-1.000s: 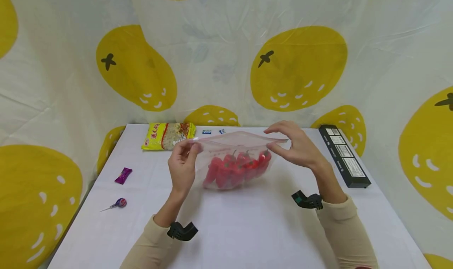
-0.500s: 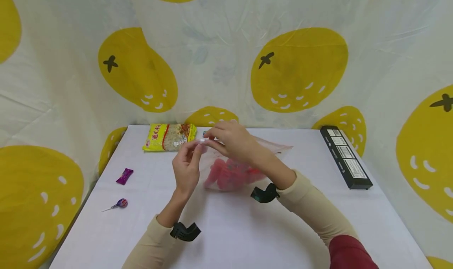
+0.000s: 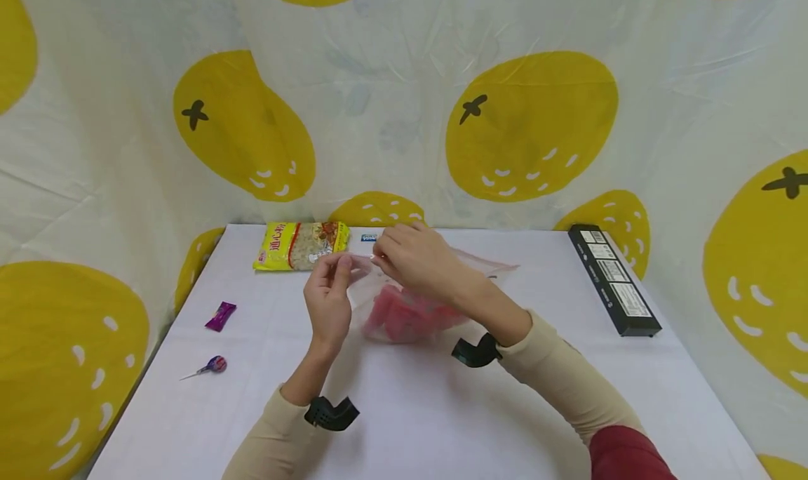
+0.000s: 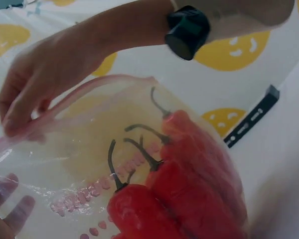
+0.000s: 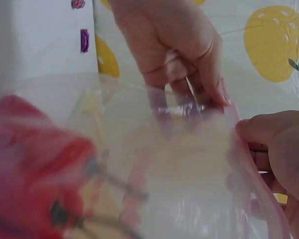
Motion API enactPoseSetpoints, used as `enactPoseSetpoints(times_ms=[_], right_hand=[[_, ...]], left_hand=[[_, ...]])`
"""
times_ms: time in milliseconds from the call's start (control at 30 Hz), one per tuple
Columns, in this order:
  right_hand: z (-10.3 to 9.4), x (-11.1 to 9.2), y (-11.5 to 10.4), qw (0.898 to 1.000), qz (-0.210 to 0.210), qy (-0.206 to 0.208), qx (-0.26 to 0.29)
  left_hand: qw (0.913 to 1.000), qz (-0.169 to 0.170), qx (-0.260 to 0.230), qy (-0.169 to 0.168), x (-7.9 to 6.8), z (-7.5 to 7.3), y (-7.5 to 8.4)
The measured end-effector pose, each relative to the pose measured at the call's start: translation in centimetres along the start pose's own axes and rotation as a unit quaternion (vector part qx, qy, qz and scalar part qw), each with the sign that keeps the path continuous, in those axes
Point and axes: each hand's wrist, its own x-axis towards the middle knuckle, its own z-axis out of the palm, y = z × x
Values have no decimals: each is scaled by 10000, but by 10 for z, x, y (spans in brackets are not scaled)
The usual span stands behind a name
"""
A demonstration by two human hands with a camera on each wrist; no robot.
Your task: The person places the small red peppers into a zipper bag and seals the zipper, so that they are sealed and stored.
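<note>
A clear zip bag (image 3: 360,294) with a pinkish zip edge holds several red peppers (image 4: 189,184) with dark green stems. My left hand (image 3: 328,303) pinches the bag's left top corner between thumb and fingers. Just right of it, my right hand (image 3: 416,259) pinches the zip edge, its wrist crossing in front of the bag. In the right wrist view both thumbs press along the pink strip. The right part of the bag's mouth still gapes in the left wrist view. My right forearm hides some of the peppers in the head view.
Behind the hands lies a yellow pasta packet (image 3: 301,245), with a small blue-and-white packet (image 3: 369,238) beside it. A purple wrapped candy (image 3: 221,316) and a lollipop (image 3: 214,365) lie at the left. A long black box (image 3: 614,281) rests along the right side.
My right hand has moved left from the bag's right corner to beside my left hand, then slid slightly right along the zip edge. The left hand keeps its hold on the corner.
</note>
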Motion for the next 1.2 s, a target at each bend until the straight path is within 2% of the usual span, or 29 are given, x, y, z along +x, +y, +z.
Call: enactPoseSetpoints(times_ms=[167,500,700,933,1033,1133,1200], right_hand=[[-4,-24,22,9975,418,-568,96],[-12,-83,68,9993,367,-49,-43],[-18,-107,85,9967,795,-97,90],[-20,-117,91,9946,975,-137,333],[-23,-118,93,9931,1090,-146,416],[-24,-118,96,9892,1308,-114,654],[-24,-118,98,9843,1502,-81,920]], left_hand=[[9994,-208,-49,282,8,-8,-2],[9969,-431,375,548,13,-22,-5],[9954,-468,478,687,17,-29,-6],[9934,-490,859,589,24,-29,-2],[9933,-390,952,522,30,-27,0],[9955,-313,855,282,39,-26,3],[9968,-278,755,-21,45,-25,4]])
